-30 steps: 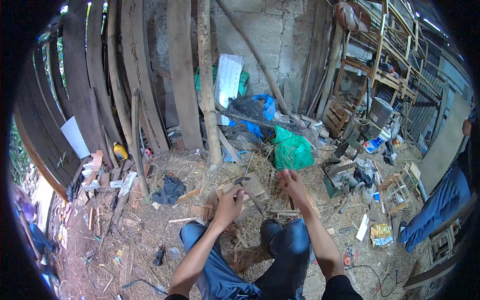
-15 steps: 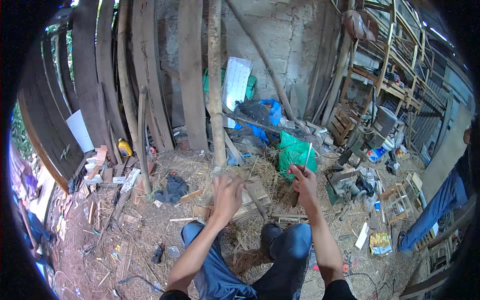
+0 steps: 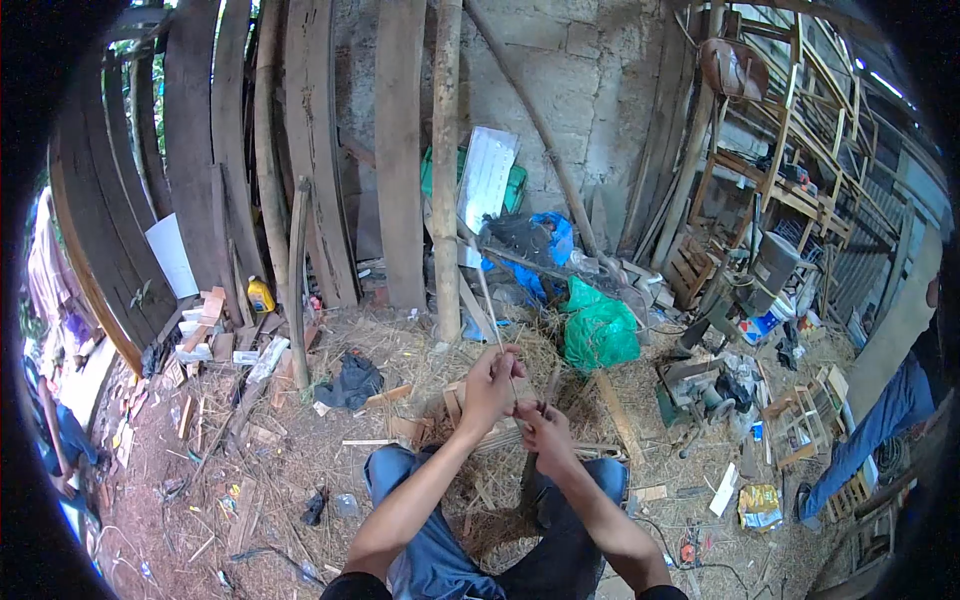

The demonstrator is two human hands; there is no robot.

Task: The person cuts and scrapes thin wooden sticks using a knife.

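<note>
In front of my knees, a thin pale stick slants up and away from my hands. My left hand is closed around it, with its upper part sticking out above the fingers. Just below and to the right, my right hand has its fingers pinched at the stick's lower end, close against the left hand. A dark shape shows under the right hand; I cannot tell whether it is part of something held. Wood pieces and straw lie on the ground beneath.
A green plastic bag lies ahead on the right. A bamboo post and leaning planks stand in front. A black plastic bag and a yellow bottle are on the left. Another person's leg shows at right.
My right hand has come down and left to meet my left hand. My left hand has moved right and closed on the stick. The view has shifted slightly.
</note>
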